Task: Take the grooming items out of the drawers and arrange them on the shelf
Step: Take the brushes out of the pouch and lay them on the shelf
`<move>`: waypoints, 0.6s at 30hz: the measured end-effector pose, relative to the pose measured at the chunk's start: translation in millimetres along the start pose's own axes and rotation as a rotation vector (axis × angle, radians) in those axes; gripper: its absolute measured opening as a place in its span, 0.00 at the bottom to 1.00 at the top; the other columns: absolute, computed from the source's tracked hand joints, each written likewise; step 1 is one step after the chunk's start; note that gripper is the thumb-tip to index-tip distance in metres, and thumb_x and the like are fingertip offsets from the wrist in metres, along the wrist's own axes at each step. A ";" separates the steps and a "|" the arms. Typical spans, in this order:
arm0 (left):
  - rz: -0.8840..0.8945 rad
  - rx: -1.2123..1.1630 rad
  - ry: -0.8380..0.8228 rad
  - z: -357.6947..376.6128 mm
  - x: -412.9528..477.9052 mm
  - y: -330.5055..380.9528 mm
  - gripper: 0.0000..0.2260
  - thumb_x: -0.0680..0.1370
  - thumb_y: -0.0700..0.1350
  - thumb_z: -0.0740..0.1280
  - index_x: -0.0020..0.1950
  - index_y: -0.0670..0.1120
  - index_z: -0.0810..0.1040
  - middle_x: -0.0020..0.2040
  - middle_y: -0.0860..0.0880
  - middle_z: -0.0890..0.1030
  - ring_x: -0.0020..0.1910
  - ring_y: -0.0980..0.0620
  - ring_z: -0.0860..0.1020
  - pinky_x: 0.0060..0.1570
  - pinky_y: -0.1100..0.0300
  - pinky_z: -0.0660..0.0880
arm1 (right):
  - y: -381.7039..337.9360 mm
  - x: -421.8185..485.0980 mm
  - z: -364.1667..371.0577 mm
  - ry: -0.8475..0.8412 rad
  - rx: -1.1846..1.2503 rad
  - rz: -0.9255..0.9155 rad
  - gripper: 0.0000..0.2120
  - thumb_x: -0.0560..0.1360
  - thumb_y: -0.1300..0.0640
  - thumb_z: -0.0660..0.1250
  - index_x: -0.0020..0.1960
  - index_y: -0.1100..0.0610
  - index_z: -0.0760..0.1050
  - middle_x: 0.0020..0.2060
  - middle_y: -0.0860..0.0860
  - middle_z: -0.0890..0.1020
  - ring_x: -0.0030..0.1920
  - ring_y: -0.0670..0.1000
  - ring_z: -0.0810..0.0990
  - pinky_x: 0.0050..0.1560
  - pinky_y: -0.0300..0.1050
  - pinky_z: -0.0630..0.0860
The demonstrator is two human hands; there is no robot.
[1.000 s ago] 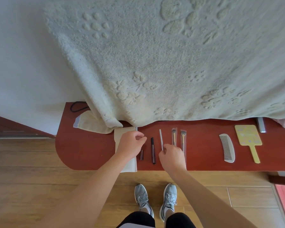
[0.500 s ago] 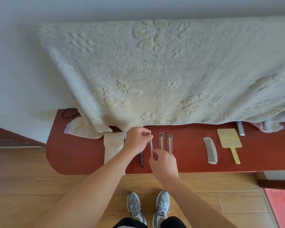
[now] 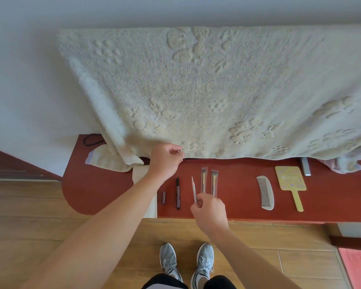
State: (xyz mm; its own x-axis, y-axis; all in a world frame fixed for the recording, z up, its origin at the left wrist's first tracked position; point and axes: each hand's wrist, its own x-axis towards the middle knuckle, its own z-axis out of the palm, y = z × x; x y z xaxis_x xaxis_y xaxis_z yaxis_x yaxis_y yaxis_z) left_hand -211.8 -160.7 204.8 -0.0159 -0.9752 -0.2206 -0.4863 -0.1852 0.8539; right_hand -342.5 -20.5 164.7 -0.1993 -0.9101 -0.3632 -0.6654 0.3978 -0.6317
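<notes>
Judging from the row laid out on the shelf (image 3: pixel 238 195), I'd put this job well past halfway. From my left I count a small dark cap (image 3: pixel 163 198), a black pen (image 3: pixel 177 192), two sleeved brushes (image 3: pixel 203 180) side by side, then, well apart to the right, a comb (image 3: pixel 265 192) and a yellow mirror (image 3: pixel 290 180). All of them lie flat and roughly parallel, handles toward me. A beige pouch (image 3: pixel 141 174) lies partly under the left forearm. My right hand (image 3: pixel 209 211) pinches the near end of a thin grey stick (image 3: pixel 193 188), which sits between the pen and the brushes with its tip pointing toward the wall. I can't tell whether the stick rests on the wood or rides just above it. My left hand (image 3: pixel 165 161) is up at the hem of the hanging towel (image 3: pixel 196 90), fingers curled. Whether it grips the hem, holds something small or holds nothing, I can't tell. So I read the step in hand as seating the stick in line with its neighbours. No drawers are in view, so I can't say what is left in them. A wide bare stretch between the brushes and the comb could take more.
</notes>
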 end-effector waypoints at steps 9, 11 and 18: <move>-0.066 0.209 0.032 -7.4 -21.6 -37.2 0.08 0.76 0.45 0.72 0.54 0.47 0.85 0.42 0.53 0.85 0.42 0.57 0.82 0.43 0.67 0.74 | -5.5 17.2 -5.1 0.031 -0.025 0.015 0.11 0.76 0.58 0.64 0.34 0.55 0.73 0.27 0.47 0.76 0.27 0.45 0.71 0.27 0.34 0.68; -0.077 0.265 0.032 -10.8 -20.9 -44.3 0.08 0.76 0.45 0.72 0.55 0.48 0.85 0.43 0.53 0.85 0.42 0.58 0.81 0.38 0.71 0.69 | -7.9 20.7 -3.7 0.006 -0.035 0.026 0.10 0.77 0.58 0.63 0.37 0.54 0.75 0.29 0.46 0.77 0.28 0.44 0.74 0.29 0.32 0.70; -0.042 0.396 0.002 -7.8 -14.4 -68.1 0.09 0.76 0.44 0.73 0.55 0.46 0.84 0.43 0.54 0.81 0.40 0.57 0.77 0.36 0.73 0.65 | -12.0 38.8 5.5 -0.002 -0.062 0.054 0.07 0.77 0.56 0.63 0.41 0.53 0.76 0.32 0.45 0.78 0.31 0.44 0.78 0.30 0.35 0.73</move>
State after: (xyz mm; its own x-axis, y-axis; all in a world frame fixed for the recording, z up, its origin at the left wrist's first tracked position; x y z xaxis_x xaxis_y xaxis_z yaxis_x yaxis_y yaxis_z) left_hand -171.6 -134.9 153.5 0.0131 -0.9681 -0.2502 -0.7857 -0.1648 0.5962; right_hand -338.3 -60.0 154.4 -0.2346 -0.8875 -0.3965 -0.6974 0.4379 -0.5674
